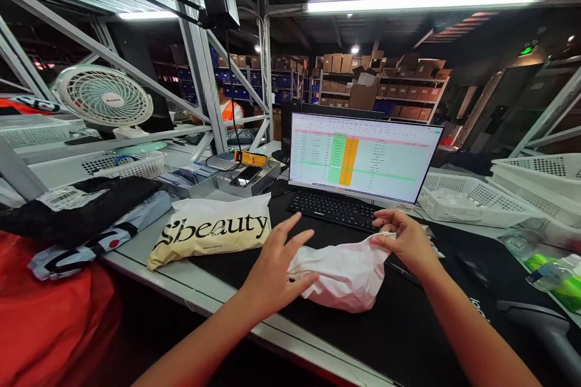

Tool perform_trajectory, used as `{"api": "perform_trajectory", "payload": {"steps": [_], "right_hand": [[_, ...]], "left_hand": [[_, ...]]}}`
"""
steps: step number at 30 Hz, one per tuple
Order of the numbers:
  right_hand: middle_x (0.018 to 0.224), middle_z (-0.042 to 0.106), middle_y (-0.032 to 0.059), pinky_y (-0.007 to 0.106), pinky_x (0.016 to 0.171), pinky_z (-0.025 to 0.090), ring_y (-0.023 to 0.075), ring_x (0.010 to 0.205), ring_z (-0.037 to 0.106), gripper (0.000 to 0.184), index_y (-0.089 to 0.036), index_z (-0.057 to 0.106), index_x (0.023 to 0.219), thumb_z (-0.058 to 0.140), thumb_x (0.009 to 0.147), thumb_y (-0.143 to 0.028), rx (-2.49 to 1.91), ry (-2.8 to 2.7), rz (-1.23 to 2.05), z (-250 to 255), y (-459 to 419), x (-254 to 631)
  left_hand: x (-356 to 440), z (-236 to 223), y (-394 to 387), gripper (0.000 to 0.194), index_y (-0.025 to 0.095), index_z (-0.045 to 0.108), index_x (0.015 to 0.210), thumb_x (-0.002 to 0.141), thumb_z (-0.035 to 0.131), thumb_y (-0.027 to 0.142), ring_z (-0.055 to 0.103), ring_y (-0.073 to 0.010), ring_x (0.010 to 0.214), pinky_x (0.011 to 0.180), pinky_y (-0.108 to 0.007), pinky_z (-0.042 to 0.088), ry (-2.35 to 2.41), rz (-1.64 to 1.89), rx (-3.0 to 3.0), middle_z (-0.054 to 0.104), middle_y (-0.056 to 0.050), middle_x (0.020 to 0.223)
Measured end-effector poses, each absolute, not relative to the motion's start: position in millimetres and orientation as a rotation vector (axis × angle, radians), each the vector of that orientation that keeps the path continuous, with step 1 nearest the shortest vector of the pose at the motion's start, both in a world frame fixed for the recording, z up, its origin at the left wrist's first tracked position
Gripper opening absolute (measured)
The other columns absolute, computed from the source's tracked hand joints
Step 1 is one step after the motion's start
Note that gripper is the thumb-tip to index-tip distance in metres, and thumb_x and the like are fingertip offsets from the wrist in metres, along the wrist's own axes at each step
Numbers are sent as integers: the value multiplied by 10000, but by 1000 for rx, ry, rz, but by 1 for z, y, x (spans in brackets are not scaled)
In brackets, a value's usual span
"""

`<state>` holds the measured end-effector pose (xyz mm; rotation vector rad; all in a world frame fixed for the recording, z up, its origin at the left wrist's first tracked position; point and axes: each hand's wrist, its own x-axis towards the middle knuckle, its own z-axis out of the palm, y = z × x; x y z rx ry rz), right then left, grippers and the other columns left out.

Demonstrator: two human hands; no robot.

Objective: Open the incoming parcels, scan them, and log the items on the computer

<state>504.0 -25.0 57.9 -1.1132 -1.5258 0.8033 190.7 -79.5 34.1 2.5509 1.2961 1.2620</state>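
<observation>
Warehouse shelves (403, 94) behind a desk with a black mat (336, 338); two bare hands at a white bag (347, 278).
The white bag lies crumpled on the mat, in front of the keyboard (327, 204) and lit screen (385, 163). The left hand (272, 266) is spread, fingers apart, its thumb at the bag's near left side; the right hand (411, 242) pinches the upper right edge between thumb and fingers. Left of them lies a printed bag (213, 230); to the right are a mouse (472, 269) and a scanner (540, 320). A fan (106, 97) stands at far left.
</observation>
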Motion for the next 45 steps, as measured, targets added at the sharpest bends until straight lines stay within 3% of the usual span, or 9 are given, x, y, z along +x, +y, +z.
{"api": "perform_trajectory", "payload": {"steps": [4, 7, 15, 18, 22, 28, 34, 40, 45], "right_hand": [[903, 717, 63, 320, 658, 566, 184, 754, 639, 550, -195, 691, 934, 946, 516, -446, -1054, -1583, 1030, 51, -32, 522], [753, 705, 50, 324, 699, 536, 189, 726, 641, 373, -189, 701, 728, 898, 609, -484, -1113, -1591, 1053, 48, -37, 531], [639, 639, 13, 273, 569, 408, 144, 602, 531, 462, -187, 687, 659, 854, 581, -611, -1060, -1381, 739, 65, -13, 517], [654, 629, 4, 265, 568, 402, 134, 603, 512, 480, -188, 675, 698, 809, 634, -644, -983, -1318, 690, 69, -4, 506], [729, 646, 5, 262, 617, 421, 137, 670, 531, 443, -189, 668, 765, 771, 710, -617, -907, -1232, 577, 72, 3, 489], [773, 682, 23, 268, 616, 426, 143, 681, 556, 405, -175, 711, 830, 722, 781, -577, -932, -1197, 539, 55, 19, 469], [715, 726, 54, 295, 574, 448, 187, 631, 615, 335, -181, 779, 759, 822, 685, -505, -1022, -1396, 610, 46, 1, 468], [792, 756, 46, 311, 659, 515, 204, 721, 674, 261, -232, 795, 763, 786, 748, -493, -1018, -1584, 405, 62, -27, 477], [766, 755, 58, 312, 641, 531, 212, 707, 685, 322, -233, 801, 758, 762, 754, -553, -1063, -1642, 441, 63, -33, 495]], "left_hand": [[207, 34, -78, 262, 224, 667, 1065, 848, 716, 363, 640, -297, 1072, 918, -420, 502, 1258, 699, 2684, 686, -111, 1179], [209, 39, -73, 39, 212, 646, 920, 884, 642, 223, 640, -242, 927, 793, -345, 479, 1327, 605, 2656, 694, -50, 955], [199, 68, -24, 143, 182, 649, 788, 832, 644, 318, 593, -170, 702, 615, -261, 418, 1242, 801, 2140, 661, 2, 752], [191, 91, -21, 132, 168, 662, 809, 830, 621, 291, 616, -178, 720, 648, -274, 461, 1248, 920, 2114, 684, -18, 776], [183, 114, -22, 181, 172, 674, 941, 888, 502, 164, 632, -228, 948, 868, -355, 491, 1320, 1186, 2589, 709, -84, 975], [182, 85, -6, 238, 170, 629, 1046, 850, 537, 69, 666, -233, 887, 788, -340, 535, 1342, 635, 2759, 704, -82, 949], [234, 81, -25, 367, 183, 627, 1197, 875, 716, 333, 561, -263, 1269, 1090, -418, 453, 1012, 1011, 2682, 609, -142, 1335], [298, 105, -25, 160, 175, 709, 871, 934, 648, 309, 652, -209, 948, 859, -342, 521, 998, 1154, 2544, 706, -60, 957], [304, 98, -23, 146, 175, 712, 853, 930, 663, 290, 641, -194, 929, 809, -309, 504, 1018, 1008, 2573, 718, -39, 940]]}}
